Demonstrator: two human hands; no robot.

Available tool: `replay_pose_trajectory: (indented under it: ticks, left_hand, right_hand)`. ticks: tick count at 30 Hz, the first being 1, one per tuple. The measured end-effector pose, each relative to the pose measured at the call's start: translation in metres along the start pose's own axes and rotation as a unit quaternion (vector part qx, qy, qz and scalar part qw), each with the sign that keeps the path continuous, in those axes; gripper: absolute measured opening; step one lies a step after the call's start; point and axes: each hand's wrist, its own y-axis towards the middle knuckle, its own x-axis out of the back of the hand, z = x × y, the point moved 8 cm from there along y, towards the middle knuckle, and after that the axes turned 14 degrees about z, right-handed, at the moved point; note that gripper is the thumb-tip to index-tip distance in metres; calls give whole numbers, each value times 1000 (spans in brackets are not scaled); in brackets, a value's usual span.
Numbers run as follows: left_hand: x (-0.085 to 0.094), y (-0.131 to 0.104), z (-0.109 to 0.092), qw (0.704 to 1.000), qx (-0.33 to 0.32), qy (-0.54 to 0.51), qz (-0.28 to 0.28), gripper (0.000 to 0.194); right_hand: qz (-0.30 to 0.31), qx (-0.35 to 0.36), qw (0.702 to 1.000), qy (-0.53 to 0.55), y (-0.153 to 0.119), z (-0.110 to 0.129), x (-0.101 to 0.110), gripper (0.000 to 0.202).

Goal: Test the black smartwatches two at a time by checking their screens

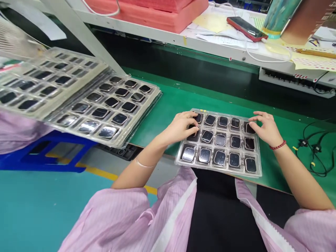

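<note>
A clear plastic tray (217,168) lies on the green bench in front of me, holding rows of smartwatch bodies with dark screens, one of them a watch (220,140) near the middle. My left hand (181,126) rests over the tray's left column, fingers apart and partly covering the watch (193,134) in the second row. Whether its fingertips touch that watch is hard to see. At the far right corner, my right hand (267,128) has its fingers spread, and its thumb reaches over the corner watch (249,128).
Stacked trays of watches (123,131) stand to the left, beside a blue stool (60,150) and a fan (18,40). Black cables (317,148) lie on the right. A shelf (220,45) above bears red foam blocks (157,15), a phone (246,28) and papers.
</note>
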Motion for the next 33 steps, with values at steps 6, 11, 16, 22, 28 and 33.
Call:
replay_pose_trajectory:
  ticks: [6, 11, 16, 22, 28, 33]
  left_hand:
    - [-18, 10, -29, 992, -65, 103, 24, 19]
    - [-27, 16, -53, 988, -110, 76, 72, 16]
    - [-16, 38, -51, 969, -98, -227, 8, 12]
    - [-35, 39, -53, 895, -91, -431, 72, 17]
    - [-50, 22, -26, 870, -62, -481, 90, 22]
    - [-38, 56, -7, 869, -42, -486, 82, 26]
  right_hand:
    - [72, 169, 979, -85, -11, 96, -31, 19]
    - [155, 215, 964, -31, -15, 138, -58, 11]
    - [170, 86, 919, 346, 8, 95, -61, 22]
    - [127, -34, 866, 483, 15, 56, -64, 31]
    - [164, -11, 893, 419, 11, 58, -71, 28]
    - [149, 2, 900, 411, 40, 47, -70, 25]
